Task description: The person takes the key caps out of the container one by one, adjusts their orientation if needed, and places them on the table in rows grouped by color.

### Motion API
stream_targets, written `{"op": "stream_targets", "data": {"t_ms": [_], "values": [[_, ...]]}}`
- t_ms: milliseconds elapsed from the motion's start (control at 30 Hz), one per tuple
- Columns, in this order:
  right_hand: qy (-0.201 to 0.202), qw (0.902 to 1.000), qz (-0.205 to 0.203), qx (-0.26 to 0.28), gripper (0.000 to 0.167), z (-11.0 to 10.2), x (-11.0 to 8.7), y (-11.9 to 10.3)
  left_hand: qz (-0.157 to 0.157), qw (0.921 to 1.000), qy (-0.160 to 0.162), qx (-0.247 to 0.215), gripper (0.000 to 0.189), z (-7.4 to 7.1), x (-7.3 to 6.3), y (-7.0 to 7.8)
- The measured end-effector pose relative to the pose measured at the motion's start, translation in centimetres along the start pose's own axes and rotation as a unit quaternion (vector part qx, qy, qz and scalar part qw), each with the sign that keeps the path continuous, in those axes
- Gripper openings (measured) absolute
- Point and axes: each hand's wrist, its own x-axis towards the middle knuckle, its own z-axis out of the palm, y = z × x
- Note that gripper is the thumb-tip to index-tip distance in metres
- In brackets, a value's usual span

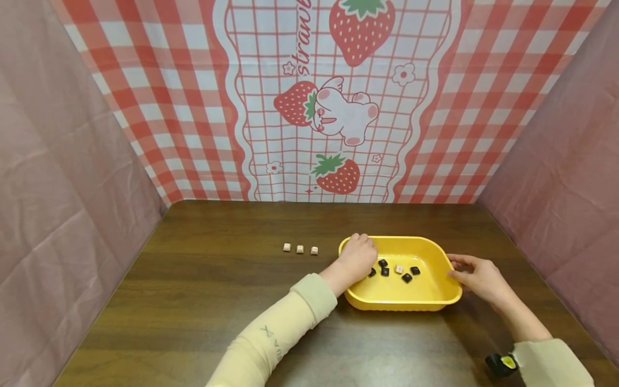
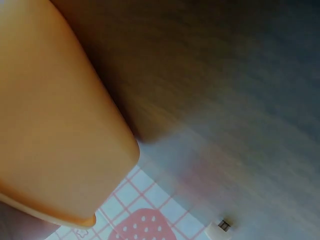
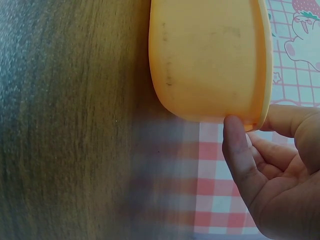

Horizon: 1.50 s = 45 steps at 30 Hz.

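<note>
A yellow plastic basin stands on the table, holding several black keycaps and a white keycap. My left hand reaches over the basin's left end, its fingertips hidden, so what it holds does not show. At the opposite end, my right hand grips the rim. The right wrist view has that thumb against the outer wall and a finger on the rim's other side. Left of the basin, three white keycaps sit in a row; one white keycap shows in the left wrist view.
The brown wooden table reaches back to a red-and-white strawberry cloth. Pink curtains hang on both sides. A black device is at the right sleeve.
</note>
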Motion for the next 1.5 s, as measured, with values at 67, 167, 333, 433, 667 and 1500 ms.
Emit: {"op": "stream_targets", "data": {"t_ms": [67, 167, 333, 433, 667, 1500], "values": [[0.001, 1.0000, 0.001, 0.000, 0.050, 0.0, 0.0, 0.0, 0.001, 1.0000, -0.001, 0.004, 0.012, 0.1, 0.0, 0.1], [0.000, 1.0000, 0.002, 0.001, 0.050, 0.0, 0.1, 0.1, 0.000, 1.0000, -0.007, 0.006, 0.013, 0.2, 0.1, 0.2], [-0.002, 1.0000, 0.003, 0.001, 0.050, 0.0, 0.2, 0.2, -0.005, 0.9998, -0.017, -0.005, 0.011, 0.3, 0.2, 0.1], [-0.001, 1.0000, 0.002, 0.001, 0.050, 0.0, 0.1, 0.2, -0.006, 0.9996, -0.023, -0.015, 0.014, 0.2, 0.2, 0.1], [0.001, 1.0000, 0.002, -0.001, 0.050, 0.0, 0.1, 0.3, -0.006, 0.9986, -0.027, -0.044, 0.031, -0.3, 0.2, -0.2], [-0.004, 1.0000, 0.006, 0.004, 0.053, 0.0, 0.1, 0.3, -0.002, 0.9948, 0.056, -0.085, 0.023, -3.8, -2.9, -4.2]]}}
